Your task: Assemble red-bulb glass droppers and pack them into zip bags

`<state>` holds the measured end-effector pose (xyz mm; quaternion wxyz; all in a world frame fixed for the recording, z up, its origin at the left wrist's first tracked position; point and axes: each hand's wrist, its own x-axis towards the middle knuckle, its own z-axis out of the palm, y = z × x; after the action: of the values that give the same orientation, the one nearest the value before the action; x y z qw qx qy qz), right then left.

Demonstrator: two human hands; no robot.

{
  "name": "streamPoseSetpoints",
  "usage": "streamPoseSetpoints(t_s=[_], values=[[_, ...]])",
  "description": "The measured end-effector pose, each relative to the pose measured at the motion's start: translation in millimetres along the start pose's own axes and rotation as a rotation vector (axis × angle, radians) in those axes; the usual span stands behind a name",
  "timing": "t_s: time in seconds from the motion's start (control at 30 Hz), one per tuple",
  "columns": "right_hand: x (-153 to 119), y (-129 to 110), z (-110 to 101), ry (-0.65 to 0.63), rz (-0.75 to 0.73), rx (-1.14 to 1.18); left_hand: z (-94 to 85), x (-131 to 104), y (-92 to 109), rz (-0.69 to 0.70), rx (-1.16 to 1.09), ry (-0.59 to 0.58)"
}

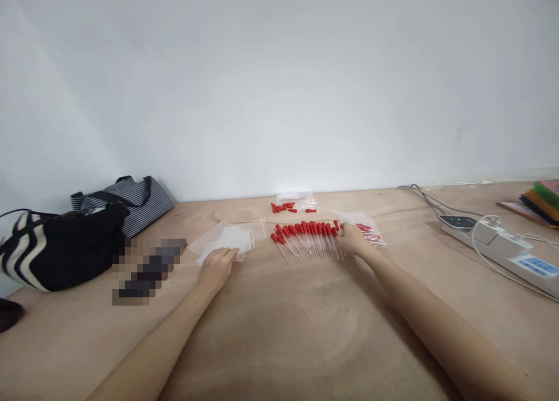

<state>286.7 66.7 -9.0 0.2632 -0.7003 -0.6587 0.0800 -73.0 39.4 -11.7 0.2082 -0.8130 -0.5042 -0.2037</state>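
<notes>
A row of droppers (311, 238) with red bulbs and thin clear stems lies across the middle of the table, bulbs toward the wall. At the row's right end, my right hand (351, 238) has its fingers closed around the end dropper, and they partly hide it. My left hand (218, 267) rests with its fingers lying flat on a pile of clear zip bags (233, 238), left of the row. Just beyond my right hand is a clear bag (369, 229) with red-and-white contents.
Loose red bulbs (283, 207) and a bag with clear stems (297, 200) lie near the wall. Black and striped bags (148, 200) stand at left, beside a blurred dark item (151, 270). At right are a power strip (519, 258), cables and colourful stacked items (544, 200).
</notes>
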Motion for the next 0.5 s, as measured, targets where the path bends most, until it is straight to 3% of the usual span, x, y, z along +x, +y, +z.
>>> streamPoseSetpoints(t_s=[0.1, 0.2, 0.3, 0.37, 0.5], values=[[-13.0, -4.2, -7.2, -0.025, -0.049, 0.151, -12.0, -1.5, 14.9, 0.097, -0.016, 0.078], [-34.4, -8.4, -8.7, -0.095, -0.127, 0.484, -26.2, -10.1, 47.5, 0.343, -0.127, 0.149], [-56.7, -13.8, -3.0, -0.218, -0.083, 0.761, -38.9, -20.8, 81.7, 0.360, -0.334, 0.009], [-67.0, -18.4, 3.1, -0.274, -0.014, 0.884, -44.2, -23.9, 94.3, 0.328, -0.427, -0.084], [-73.3, -28.3, 15.3, -0.226, 0.057, 1.071, -40.3, -18.7, 91.8, 0.250, -0.369, -0.190]])
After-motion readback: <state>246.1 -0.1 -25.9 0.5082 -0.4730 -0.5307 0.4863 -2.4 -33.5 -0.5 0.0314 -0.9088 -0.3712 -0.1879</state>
